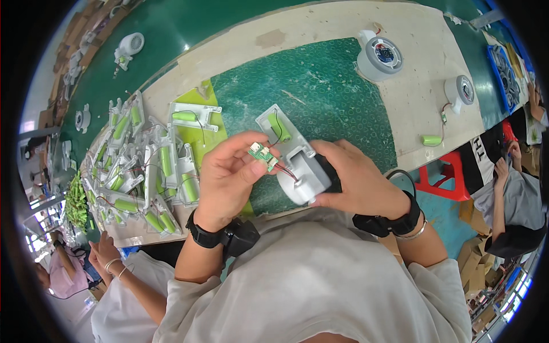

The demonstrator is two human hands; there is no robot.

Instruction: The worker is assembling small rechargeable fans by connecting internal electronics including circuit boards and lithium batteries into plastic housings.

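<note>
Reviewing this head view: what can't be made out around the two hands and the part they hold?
- Right hand: its palm side and its grip on the white fan housing are hidden by its own back.
- Small green circuit board pinched by the left hand: components too small.
- Red and black wire ends: hidden inside the housing.

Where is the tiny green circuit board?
The circuit board is near the middle of the head view, pinched in the left hand just left of the white fan body that the right hand holds.
</note>
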